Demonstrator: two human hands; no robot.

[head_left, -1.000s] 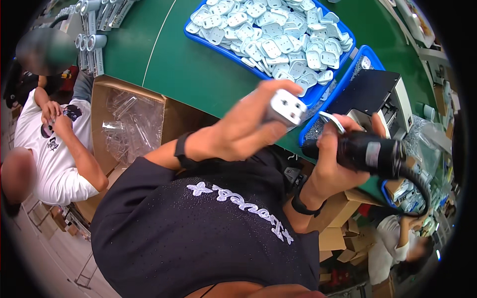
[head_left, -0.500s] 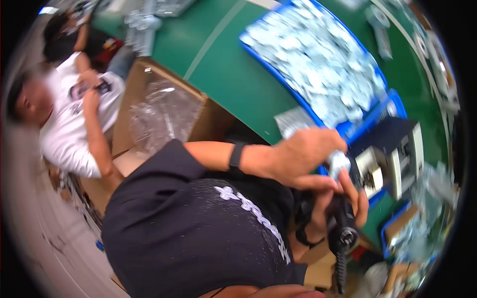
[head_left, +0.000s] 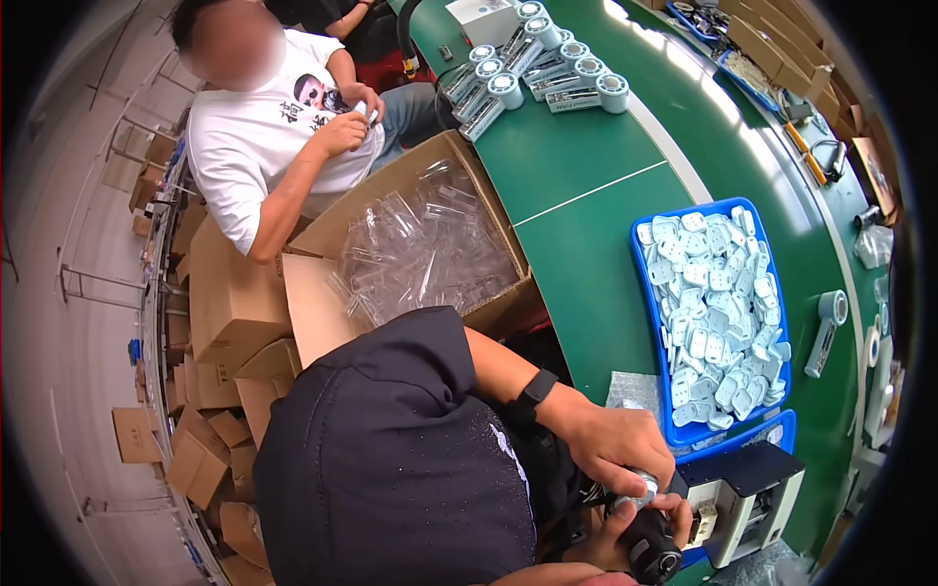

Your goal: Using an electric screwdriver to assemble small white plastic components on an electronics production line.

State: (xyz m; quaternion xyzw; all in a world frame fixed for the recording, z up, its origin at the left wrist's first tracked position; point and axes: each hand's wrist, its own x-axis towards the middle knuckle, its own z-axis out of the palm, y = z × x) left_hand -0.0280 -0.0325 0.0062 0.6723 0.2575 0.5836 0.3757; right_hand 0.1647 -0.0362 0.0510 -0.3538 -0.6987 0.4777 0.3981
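left hand [head_left: 614,447] curled down over a small silvery part [head_left: 645,483] at the tip of a black power screwdriver [head_left: 648,545], right hand [head_left: 625,532] wrapped round its barrel, just beside the white machine [head_left: 747,498] below the blue tray [head_left: 645,293] of white plastic pieces.

A blue tray [head_left: 645,293] heaped with white plastic parts sat on the green table [head_left: 576,176]. An open cardboard box [head_left: 322,322] held clear plastic bags. Beside it sat a person in a white shirt [head_left: 244,146].
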